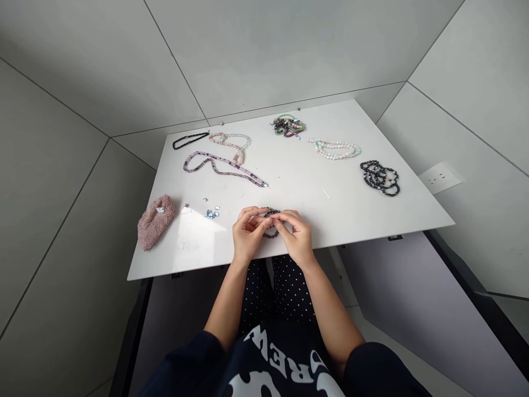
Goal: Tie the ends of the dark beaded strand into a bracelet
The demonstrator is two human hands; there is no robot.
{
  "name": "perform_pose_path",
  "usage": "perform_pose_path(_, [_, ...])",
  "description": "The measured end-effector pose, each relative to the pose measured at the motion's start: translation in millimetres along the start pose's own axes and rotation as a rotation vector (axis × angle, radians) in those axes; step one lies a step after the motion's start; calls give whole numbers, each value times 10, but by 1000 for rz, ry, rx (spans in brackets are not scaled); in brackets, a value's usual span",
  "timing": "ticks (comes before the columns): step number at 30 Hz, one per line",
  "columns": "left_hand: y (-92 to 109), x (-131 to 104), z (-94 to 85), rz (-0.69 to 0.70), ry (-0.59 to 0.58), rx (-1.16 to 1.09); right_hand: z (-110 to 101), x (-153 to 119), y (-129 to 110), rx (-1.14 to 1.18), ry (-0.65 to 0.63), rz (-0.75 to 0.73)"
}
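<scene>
Near the front edge of the white table, a dark beaded string (271, 234) lies looped beneath my fingers. My left hand (250, 230) pinches at its top, thumb and fingertips together. Facing it, my right hand (294, 231) pinches too, and its fingertips almost meet those of the left. What sits between the fingertips is too small and too covered to make out, though dark beads show around them. Left of my hands are several small blue-and-white scraps (212, 213).
The white table (347, 220) bears purple-grey strands (223, 168), a pink-and-clear strand (237, 142), a black strand (190, 140), a mixed bead pile (288, 126), pale strands (335, 149), black bracelets (380, 178) and a fuzzy pink pouch (156, 221). A wall socket (440, 177) is at right.
</scene>
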State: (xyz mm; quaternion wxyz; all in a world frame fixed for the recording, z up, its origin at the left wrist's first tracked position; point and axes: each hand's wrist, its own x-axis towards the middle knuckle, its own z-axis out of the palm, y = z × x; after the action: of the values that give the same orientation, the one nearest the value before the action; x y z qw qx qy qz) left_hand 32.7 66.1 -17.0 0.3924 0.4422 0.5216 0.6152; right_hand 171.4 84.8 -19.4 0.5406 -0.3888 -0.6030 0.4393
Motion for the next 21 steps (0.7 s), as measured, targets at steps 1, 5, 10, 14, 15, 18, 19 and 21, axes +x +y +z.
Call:
perform_pose_path(1, [-7, 2, -3, 6, 6, 6, -2, 2, -5, -2, -5, -1])
perform_pose_path(5, [-9, 5, -4, 13, 24, 15, -8, 10, -31, -12, -15, -7])
perform_pose_path(10, [10, 3, 6, 38, 7, -3, -1, 5, -32, -9, -25, -1])
perform_pose_path(14, [12, -1, 11, 36, 11, -5, 11, -30, -7, 2, 4, 42])
perform_pose_path(15, [11, -2, 11, 31, 14, -7, 13, -39, -3, -1, 5, 48])
perform_pose_path(18, [8, -7, 9, 15, 25, -3, 16, -58, 0, -16, -5, 36])
perform_pose_path(19, [7, -8, 8, 11, 32, 0, 17, -61, -1, -14, -7, 30])
perform_pose_path(21, [7, -11, 7, 6, 46, 9, 19, -66, -2, 1, -11, 28])
